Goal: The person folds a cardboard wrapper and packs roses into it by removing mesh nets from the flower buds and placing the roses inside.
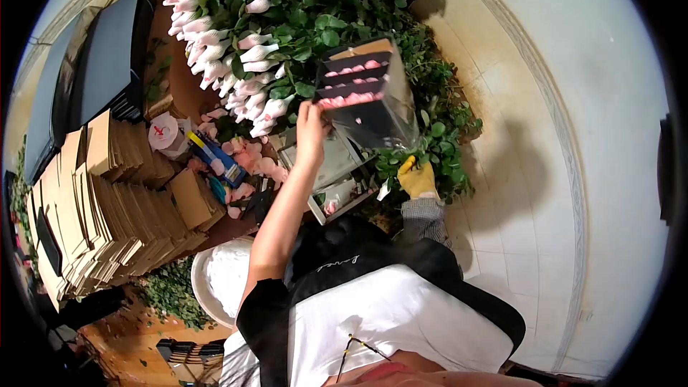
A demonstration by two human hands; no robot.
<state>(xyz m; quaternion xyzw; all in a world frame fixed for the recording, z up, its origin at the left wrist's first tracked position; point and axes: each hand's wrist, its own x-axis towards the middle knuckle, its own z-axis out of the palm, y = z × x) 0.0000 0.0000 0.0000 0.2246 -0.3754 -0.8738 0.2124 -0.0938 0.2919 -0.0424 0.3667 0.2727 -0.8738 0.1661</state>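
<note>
A dark box-like bundle, with rows of pink blooms showing between black layers and clear wrapping around its lower part, is raised over the leafy stems. My left hand, bare, has its fingers closed on the bundle's left edge. In a yellow and grey glove, my right hand is below the bundle's lower right end, beside green leaves. Its fingers are curled; what they hold, if anything, is hidden. White-netted rosebuds lie on long leafy stems behind the bundle.
Stacked cardboard pieces fill the left side, near black boxes. Loose pink petals, a blue and yellow packet and a grey tray lie nearer. A white-lined bin stands lower left. A wall bounds the right.
</note>
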